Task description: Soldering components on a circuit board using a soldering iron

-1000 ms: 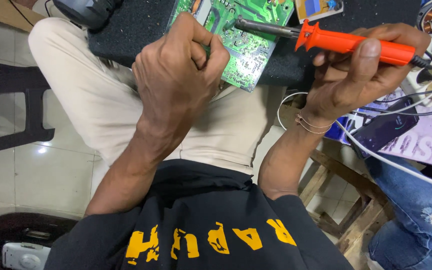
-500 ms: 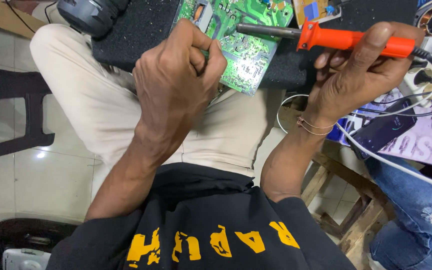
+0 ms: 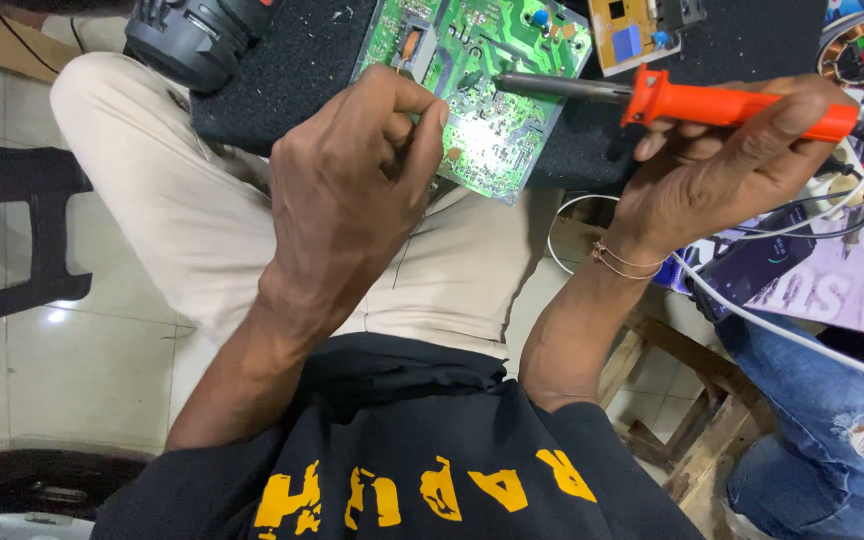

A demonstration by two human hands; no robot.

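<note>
left hand (image 3: pixel 352 190): clenched, fingertips pinched at green circuit board (image 3: pixel 482 90), upper centre, on black foam mat (image 3: pixel 292 70) | right hand (image 3: pixel 722 170): grasping orange soldering iron (image 3: pixel 732 103), tip over board

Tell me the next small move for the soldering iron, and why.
Probably ease the soldering iron tip down onto a joint: the right hand holds it level with its tip over the green circuit board, while the left hand pinches the board's near edge, apparently steadying it.
</note>
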